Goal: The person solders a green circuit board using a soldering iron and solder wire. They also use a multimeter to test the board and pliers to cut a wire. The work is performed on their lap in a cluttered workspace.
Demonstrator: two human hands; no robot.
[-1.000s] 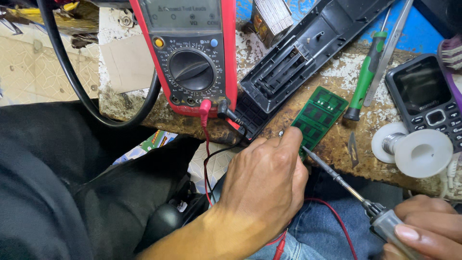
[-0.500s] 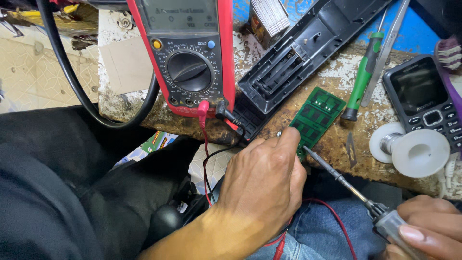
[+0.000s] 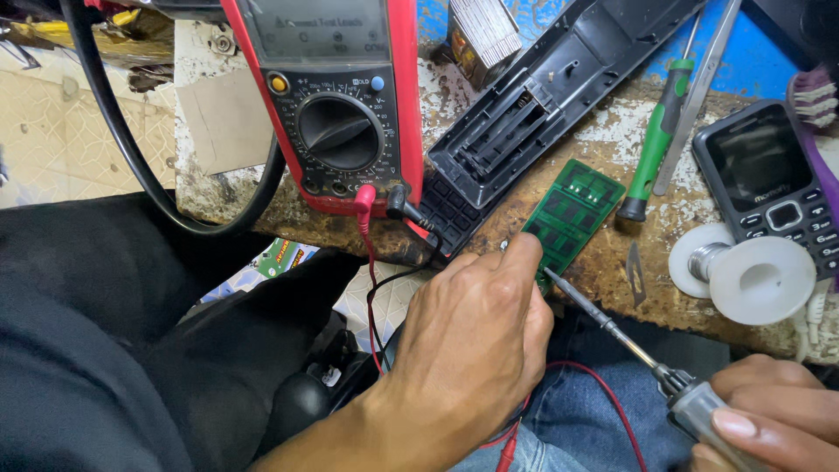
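Green circuit board [image 3: 572,212] lies flat near the front edge of the worn workbench [image 3: 612,262], just beside the open black remote-control casing [image 3: 533,122] that it seems to belong to; I judge it sits there so both hands can reach it from my lap side. My left hand [image 3: 472,341] rests over the bench edge with its fingers curled, the fingertips [image 3: 523,249] pressed at the board's near corner, apparently pinning it; whether something small is pinched beneath them I cannot tell, since the back of the hand covers that spot. My right hand [image 3: 769,411] is wrapped closed around the handle of a soldering iron [image 3: 612,323], held low and slanted so its tip meets the board's lower edge right by the left fingertips; the handle and most of that hand run off the bottom corner. A red multimeter [image 3: 336,105] stands behind, its red and black leads [image 3: 371,253] plugged in and trailing down over the edge, so their probe ends are hidden under my left hand and out of view. A green screwdriver [image 3: 660,131], tweezers [image 3: 699,96], a white solder spool [image 3: 752,275] and a keypad phone [image 3: 773,183] lie off to the right, within reach yet apart from the board; the phone and a purple brush [image 3: 817,114] are cropped by the frame.
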